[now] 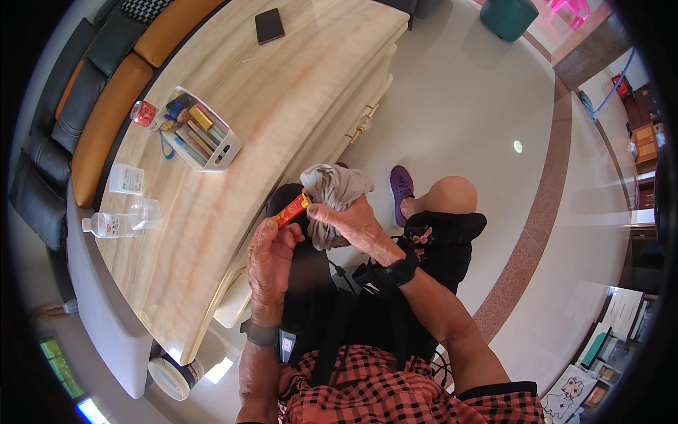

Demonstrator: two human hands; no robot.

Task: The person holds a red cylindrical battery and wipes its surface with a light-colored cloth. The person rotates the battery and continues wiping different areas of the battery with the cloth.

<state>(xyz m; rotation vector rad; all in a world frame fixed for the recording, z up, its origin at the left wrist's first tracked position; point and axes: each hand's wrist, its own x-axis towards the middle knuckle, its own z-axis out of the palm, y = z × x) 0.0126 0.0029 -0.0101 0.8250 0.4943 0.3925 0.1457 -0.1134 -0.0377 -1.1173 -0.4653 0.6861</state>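
A slim red case with gold patterns and a yellow end [290,211] is held at its lower end by the fingers of my left hand [269,259]. My right hand [361,225] grips a crumpled grey-beige cloth [335,183], with its thumb close to the yellow end of the case. Both hands are over my lap, just off the edge of the marble-patterned table [254,127]. Part of the cloth is hidden behind my right hand.
On the table are a white plastic bin [231,153] of small items, a red can [143,113], a white container [126,179], a clear bottle [111,225], a clear plastic container [144,213] and a dark phone-like object [269,26]. A bucket [172,377] stands below the table corner.
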